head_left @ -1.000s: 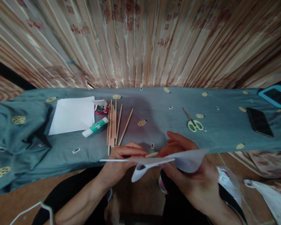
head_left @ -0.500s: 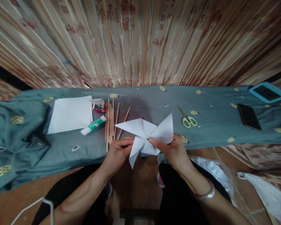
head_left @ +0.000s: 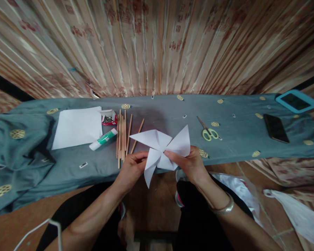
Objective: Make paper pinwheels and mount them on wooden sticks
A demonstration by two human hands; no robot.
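Note:
A white paper pinwheel [head_left: 161,144] is held over the near edge of the cloth-covered table, its folded blades spread out. At its centre sits a small dark pin head, and the thumb of my right hand [head_left: 189,162] presses beside it; that hand's other fingers are behind the paper. My left hand [head_left: 133,167] pinches the pinwheel's left side, some of its fingers hidden by the paper. Just beyond my left hand lie several thin wooden sticks [head_left: 122,136]. Green-handled scissors [head_left: 208,132] rest on the cloth to the right of the pinwheel.
On the left are a stack of white paper [head_left: 77,127], a red box of small metal pins [head_left: 108,118] and a green-and-white glue tube [head_left: 103,139]. At the right lie a black phone [head_left: 276,128] and a blue-framed tablet [head_left: 296,101]. A curtain [head_left: 151,48] hangs behind the table.
The pinwheel has turned slightly in my hands, and my right hand has shifted a little left with it. The whole view has moved slightly; the things on the table stay put.

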